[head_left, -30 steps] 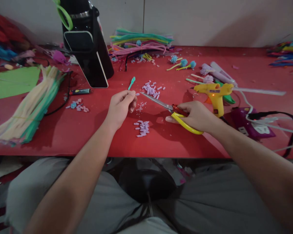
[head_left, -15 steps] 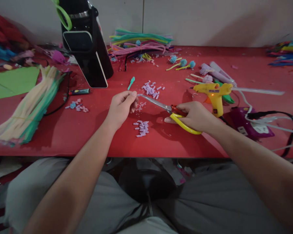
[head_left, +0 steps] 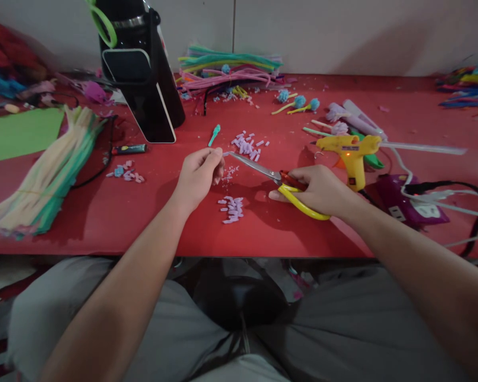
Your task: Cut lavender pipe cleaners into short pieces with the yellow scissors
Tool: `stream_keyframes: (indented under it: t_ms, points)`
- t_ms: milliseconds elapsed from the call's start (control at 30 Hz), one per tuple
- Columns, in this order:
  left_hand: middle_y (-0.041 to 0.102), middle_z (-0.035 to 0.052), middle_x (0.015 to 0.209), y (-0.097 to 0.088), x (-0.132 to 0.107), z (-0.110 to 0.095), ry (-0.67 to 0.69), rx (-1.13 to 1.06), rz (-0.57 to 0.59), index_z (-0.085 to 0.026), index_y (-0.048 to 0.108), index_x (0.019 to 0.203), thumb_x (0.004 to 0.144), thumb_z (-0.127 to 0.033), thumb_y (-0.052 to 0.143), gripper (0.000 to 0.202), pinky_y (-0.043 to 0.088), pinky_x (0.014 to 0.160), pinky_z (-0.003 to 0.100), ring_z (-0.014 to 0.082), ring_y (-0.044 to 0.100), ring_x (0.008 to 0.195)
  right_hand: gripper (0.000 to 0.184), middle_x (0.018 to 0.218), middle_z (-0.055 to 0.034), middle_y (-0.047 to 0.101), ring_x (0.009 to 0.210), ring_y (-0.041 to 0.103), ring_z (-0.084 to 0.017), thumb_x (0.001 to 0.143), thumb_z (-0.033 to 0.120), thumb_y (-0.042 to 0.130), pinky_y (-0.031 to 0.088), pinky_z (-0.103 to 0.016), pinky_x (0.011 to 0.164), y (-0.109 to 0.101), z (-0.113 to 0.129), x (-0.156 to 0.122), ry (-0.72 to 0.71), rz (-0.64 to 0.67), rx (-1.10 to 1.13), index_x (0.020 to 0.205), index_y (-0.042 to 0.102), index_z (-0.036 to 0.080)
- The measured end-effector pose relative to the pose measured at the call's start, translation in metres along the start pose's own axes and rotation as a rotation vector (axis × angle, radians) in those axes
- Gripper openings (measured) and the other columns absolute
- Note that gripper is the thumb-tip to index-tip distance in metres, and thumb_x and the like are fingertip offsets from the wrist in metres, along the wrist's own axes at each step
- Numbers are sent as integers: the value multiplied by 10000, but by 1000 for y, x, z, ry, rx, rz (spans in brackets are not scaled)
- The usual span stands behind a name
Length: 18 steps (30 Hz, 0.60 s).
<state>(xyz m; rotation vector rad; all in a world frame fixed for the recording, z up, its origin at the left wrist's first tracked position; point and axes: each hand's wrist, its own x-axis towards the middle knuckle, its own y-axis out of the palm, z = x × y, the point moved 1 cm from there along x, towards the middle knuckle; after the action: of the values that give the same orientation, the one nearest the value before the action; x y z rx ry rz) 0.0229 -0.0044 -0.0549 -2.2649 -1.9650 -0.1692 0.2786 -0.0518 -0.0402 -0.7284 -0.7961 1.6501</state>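
Observation:
Between thumb and forefinger, my left hand (head_left: 201,172) pinches a small lilac piece of pipe cleaner (head_left: 226,154). Its free end meets the blade tips of the scissors (head_left: 258,168), whose red and yellow handles sit in my right hand (head_left: 318,191). The blades look nearly closed. Just beyond the blades lies a loose pile of short lilac pieces (head_left: 245,144). A second lilac pile (head_left: 231,209) rests closer to me, with fine lilac trimmings (head_left: 230,174) scattered between the two.
A yellow glue gun (head_left: 348,151) with a lit orange light stands right, near a purple power strip (head_left: 412,199) and cables. A black bottle with a phone (head_left: 153,95) stands back left. Pipe-cleaner bundles (head_left: 51,170), a lighter (head_left: 129,149) and blue pompom stems (head_left: 298,102) lie around.
Both hands and the scissors hold almost the same place. At the far left, the green sheet's outline looks different, with its lower right portion no longer showing.

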Motion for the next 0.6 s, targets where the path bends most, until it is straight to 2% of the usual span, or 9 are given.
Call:
stream_keyframes:
  t_ms: [333,600]
  points:
    - [518,-13,544,1,0,0,18,12,3,-179,567,626,927,-370,609,358,389,451,194,70,473,469,665,571,42,305,563,295,-103,642,814,664,225,-268,473,1,-1,2,-2,-11,-50,582,403,205]
    - [510,-19,540,1,-1,-1,16,11,12,-177,560,623,937,-316,583,345,377,449,197,67,465,461,685,562,38,304,556,286,-104,634,836,647,218,-277,477,-1,4,3,2,-35,-50,563,377,210]
